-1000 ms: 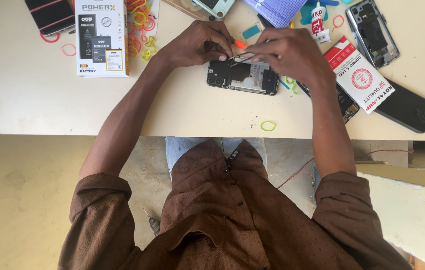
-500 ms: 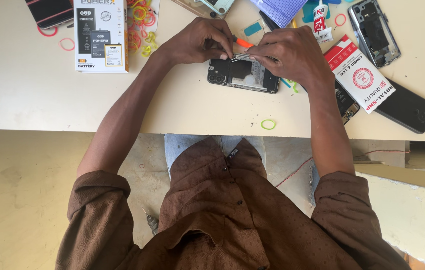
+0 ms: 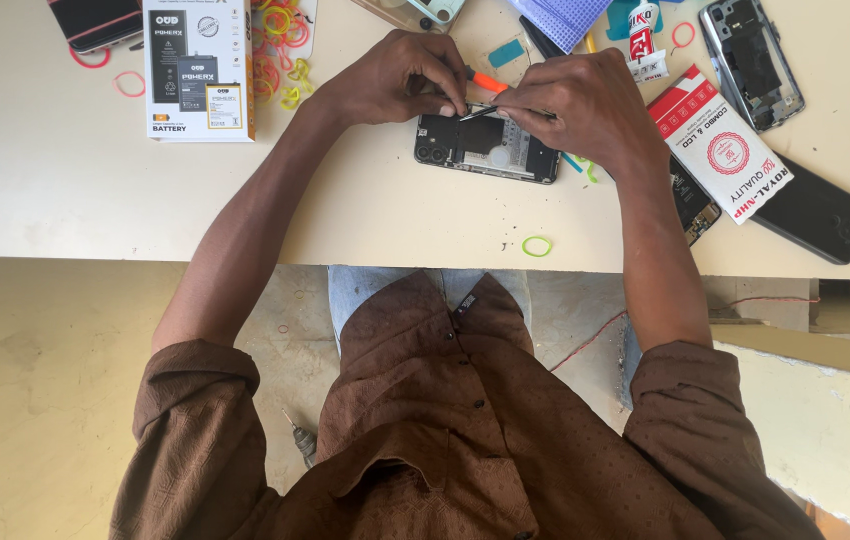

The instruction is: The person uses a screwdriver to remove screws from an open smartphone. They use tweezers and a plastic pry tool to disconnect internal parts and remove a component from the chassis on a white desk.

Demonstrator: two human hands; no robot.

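- Far to the left of your grip lay a white battery box [image 3: 198, 68] with a scatter of coloured rubber bands [image 3: 280, 40] beside it; neither was in use.
- Your left hand [image 3: 397, 80] was curled, its fingertips [image 3: 453, 106] pressed together at the top edge of the opened phone [image 3: 485, 148]. Whether they pinched a part or only steadied the case could not be told.
- The phone lay flat just below both hands, back cover off and internals exposed. By that evidence, opening was done; work inside appeared under way, and reassembly remained.
- Your right hand [image 3: 575, 100] was closed on slim metal tweezers [image 3: 480, 110], whose tips met your left fingertips over the phone's upper edge.
- Both forearms ran in from the table's [image 3: 65, 190] near edge, wrists bent inward so the hands met.
- Right of the grip lay a red-and-white box [image 3: 725, 150], a black phone [image 3: 815, 212] and a second opened phone [image 3: 753, 62].
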